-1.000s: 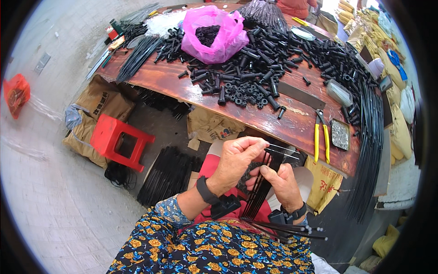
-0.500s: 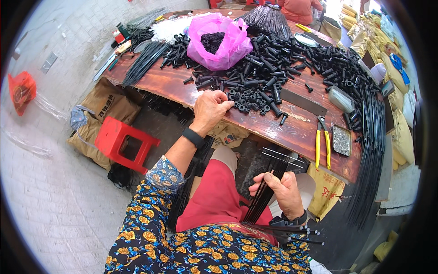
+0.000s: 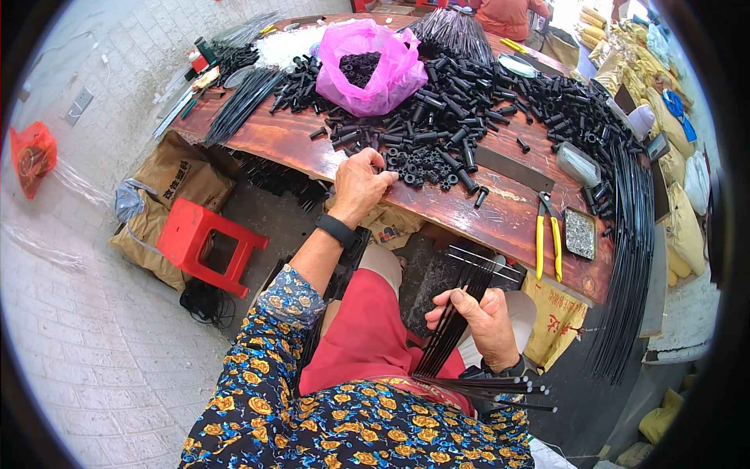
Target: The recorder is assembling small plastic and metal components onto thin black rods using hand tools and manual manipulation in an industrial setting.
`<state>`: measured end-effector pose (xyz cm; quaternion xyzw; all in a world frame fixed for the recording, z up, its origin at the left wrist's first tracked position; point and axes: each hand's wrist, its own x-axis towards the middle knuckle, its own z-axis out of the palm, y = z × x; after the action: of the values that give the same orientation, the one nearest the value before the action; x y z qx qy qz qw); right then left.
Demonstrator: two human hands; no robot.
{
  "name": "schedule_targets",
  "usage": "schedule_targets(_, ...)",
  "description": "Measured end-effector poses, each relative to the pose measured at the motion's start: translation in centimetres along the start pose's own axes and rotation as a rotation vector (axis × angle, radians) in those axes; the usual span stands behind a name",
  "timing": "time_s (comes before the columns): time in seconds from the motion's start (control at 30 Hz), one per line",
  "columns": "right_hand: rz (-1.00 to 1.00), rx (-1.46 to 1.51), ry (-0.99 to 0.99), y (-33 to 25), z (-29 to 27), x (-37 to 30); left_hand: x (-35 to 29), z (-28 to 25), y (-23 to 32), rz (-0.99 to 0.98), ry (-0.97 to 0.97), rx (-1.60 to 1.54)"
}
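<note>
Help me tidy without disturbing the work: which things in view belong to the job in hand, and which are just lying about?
Apparently in the job:
- black rods, held in the right hand
- small black ring-shaped parts, beside the left hand

Probably just lying about:
- red stool
- red plastic bag
- brown sack

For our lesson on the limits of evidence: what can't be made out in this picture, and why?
In the head view:
Whether the left hand holds anything: hidden by the hand itself.
Gripped stretch of the black rods: covered by the right hand.
Lower contents of the pink bag: veiled by its sides.
Head of the far person: cut off by the top edge.
</note>
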<state>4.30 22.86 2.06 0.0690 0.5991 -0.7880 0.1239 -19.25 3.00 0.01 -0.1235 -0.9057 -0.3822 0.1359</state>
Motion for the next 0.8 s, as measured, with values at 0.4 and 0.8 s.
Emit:
schedule_targets(0.4,-0.032,-0.04,0.005,-0.3,0.2,0.3,0.0,0.2,-1.4,0.014,0.034,-0.112)
schedule_targets(0.8,-0.001,0.024,0.021,-0.2,-0.5,0.2,7.7,-4.4,-7.2,-0.006,0.208,0.211)
